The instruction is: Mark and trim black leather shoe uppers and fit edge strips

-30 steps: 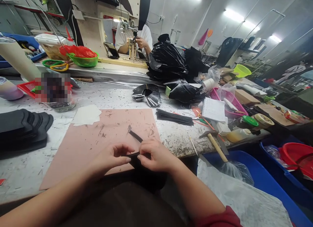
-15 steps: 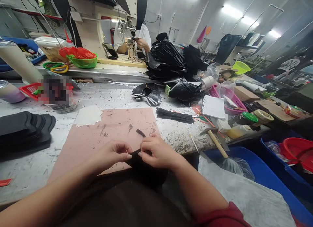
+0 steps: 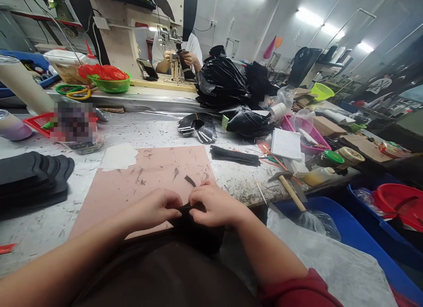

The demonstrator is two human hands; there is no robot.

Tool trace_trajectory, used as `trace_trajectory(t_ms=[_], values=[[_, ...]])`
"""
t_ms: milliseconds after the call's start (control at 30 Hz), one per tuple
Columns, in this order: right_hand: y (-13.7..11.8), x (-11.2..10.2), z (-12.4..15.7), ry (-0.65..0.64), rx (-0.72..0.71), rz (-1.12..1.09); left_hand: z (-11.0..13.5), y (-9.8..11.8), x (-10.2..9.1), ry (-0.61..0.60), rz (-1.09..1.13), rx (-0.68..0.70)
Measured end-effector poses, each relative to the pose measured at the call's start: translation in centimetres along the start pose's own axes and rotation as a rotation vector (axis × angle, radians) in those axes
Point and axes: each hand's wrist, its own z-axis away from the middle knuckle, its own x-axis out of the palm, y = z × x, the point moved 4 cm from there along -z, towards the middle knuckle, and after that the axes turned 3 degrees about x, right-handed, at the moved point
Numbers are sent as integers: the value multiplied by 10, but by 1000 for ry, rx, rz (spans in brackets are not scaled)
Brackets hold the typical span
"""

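Note:
My left hand (image 3: 161,206) pinches the edge of a black piece of material (image 3: 198,231) at the front edge of the pink mat (image 3: 158,170). Close beside it, my right hand (image 3: 213,204) is closed on the same edge, thumb and fingers together. A narrow black strip (image 3: 190,180) sticks out beyond my right fingers; the rest of it is hidden by the hand. The lower part of the black piece merges with the dark apron, so its outline is unclear. A bundle of black strips (image 3: 234,155) lies to the right of the mat.
Stacked black pieces (image 3: 29,181) lie left. A white scrap (image 3: 119,157) covers the mat's corner. On the right are a hammer (image 3: 292,193), a notebook (image 3: 286,144) and a blue bin (image 3: 360,249). A co-worker's hands (image 3: 189,59) hold something black at a sewing machine (image 3: 176,62).
My left hand has shifted slightly right along the edge, closer to my right hand. My right hand has hardly moved. The co-worker's black piece has moved at the machine.

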Motion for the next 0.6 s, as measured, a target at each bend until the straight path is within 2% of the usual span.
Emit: trace_trajectory(t_ms=[267,400,600], values=[[3,3,-2,-6,39,11,0,3,-1,-108,20,28],[-4,1,-2,-18,58,72,-3,8,-1,-84,-90,73],[-2,-6,1,21,101,108,-6,8,3,-30,54,31]])
